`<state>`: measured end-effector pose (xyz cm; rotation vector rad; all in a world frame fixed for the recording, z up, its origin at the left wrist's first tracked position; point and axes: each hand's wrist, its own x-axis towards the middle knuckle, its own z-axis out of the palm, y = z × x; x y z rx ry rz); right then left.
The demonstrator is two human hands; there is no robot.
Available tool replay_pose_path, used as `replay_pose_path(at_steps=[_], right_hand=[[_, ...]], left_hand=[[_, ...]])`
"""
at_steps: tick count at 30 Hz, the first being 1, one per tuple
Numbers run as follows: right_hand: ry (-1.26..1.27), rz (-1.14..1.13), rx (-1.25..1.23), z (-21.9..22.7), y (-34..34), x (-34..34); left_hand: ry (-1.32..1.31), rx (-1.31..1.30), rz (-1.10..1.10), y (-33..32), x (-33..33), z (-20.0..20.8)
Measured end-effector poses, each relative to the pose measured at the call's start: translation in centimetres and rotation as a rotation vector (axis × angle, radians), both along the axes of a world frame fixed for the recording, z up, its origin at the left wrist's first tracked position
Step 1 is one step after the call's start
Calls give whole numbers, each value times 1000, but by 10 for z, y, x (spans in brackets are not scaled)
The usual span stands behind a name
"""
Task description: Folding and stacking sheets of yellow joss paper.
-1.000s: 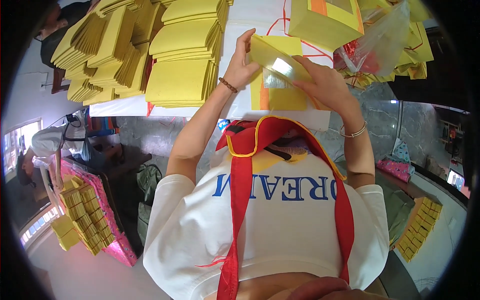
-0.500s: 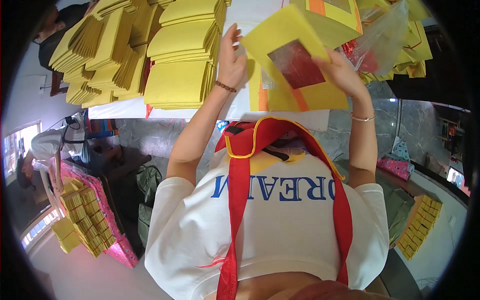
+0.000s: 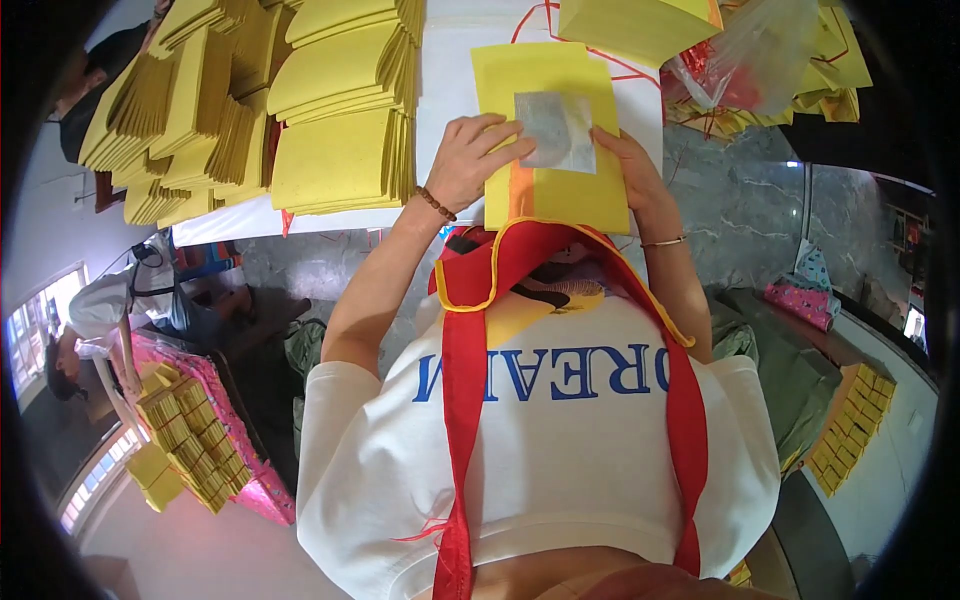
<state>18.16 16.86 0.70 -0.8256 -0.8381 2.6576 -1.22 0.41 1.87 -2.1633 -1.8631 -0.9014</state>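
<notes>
A flat yellow sheet with a clear, silvery rectangular window and an orange strip below it lies at the near edge of the white table, right in front of me. My left hand rests on its left side, fingers stretched out flat, the tips reaching the window. At the right edge my right hand has hold of the sheet, a fingertip showing on top beside the window. The rest of that hand's fingers are partly hidden. Whether one sheet or several lie there, I cannot tell.
Tall piles of folded yellow pieces stand at the left of the table. Another yellow piece and red cord lie at the far right, near a clear plastic bag. A person sits at left by bundled yellow stacks.
The yellow sheet, raised and tilted before, now lies flat in front of me. My left hand has come down onto it, and my right hand has moved left and nearer with its edge.
</notes>
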Motion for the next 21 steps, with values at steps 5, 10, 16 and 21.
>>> replay_pose_path(at_steps=[5,10,16,21], right_hand=[[-28,-129,-38,0,-8,16],[-318,-89,2044,15,-19,31],[-162,234,1482,-2,-11,42],[-409,265,1082,6,-18,30]], left_hand=[[-148,-104,-28,-12,7,-14],[-276,-126,25,-17,11,-16],[-314,-233,-35,-22,8,-11],[-695,-413,221,-16,18,-9]])
